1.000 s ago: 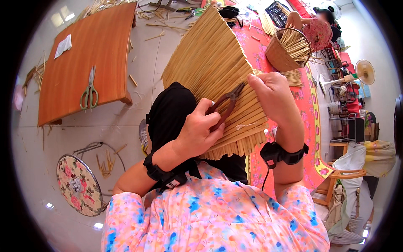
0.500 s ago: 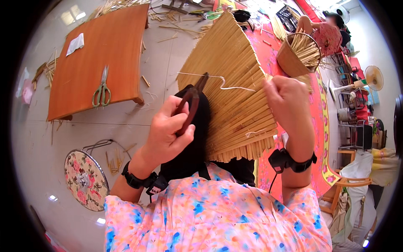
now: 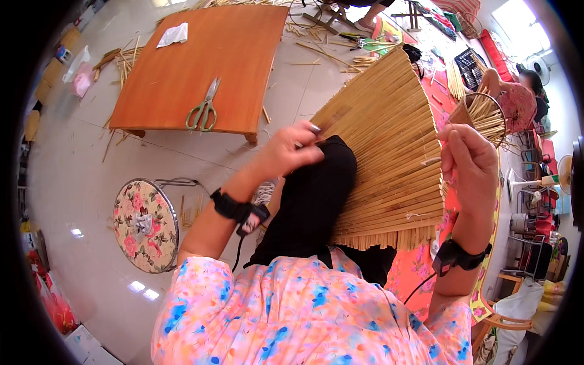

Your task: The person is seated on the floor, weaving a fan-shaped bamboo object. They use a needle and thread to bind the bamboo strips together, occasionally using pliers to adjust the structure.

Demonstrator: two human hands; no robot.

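Note:
A fan-shaped panel of stitched straw-coloured strips point(image 3: 389, 140) leans over my black-trousered leg point(image 3: 316, 188). My right hand point(image 3: 471, 155) is closed at its right edge, thumb and fingers pinched there. At the panel's left side, above my knee, my left hand point(image 3: 292, 152) is curled closed. A small shiny tip shows at its fingers; what it belongs to is unclear. Short ends of white thread point(image 3: 420, 216) stick out near the panel's lower right.
Green-handled scissors point(image 3: 202, 109) and a white cloth point(image 3: 173, 34) lie on an orange-brown low table point(image 3: 237, 42). A round floral stool point(image 3: 131, 210) stands at left. A basket of sticks point(image 3: 483, 115), another person point(image 3: 517, 100) and a white fan point(image 3: 563, 173) are at right.
My view has swung left, so everything sits further right. The pliers in my left hand and the long white thread across the panel no longer show. My right hand stays at the panel's edge.

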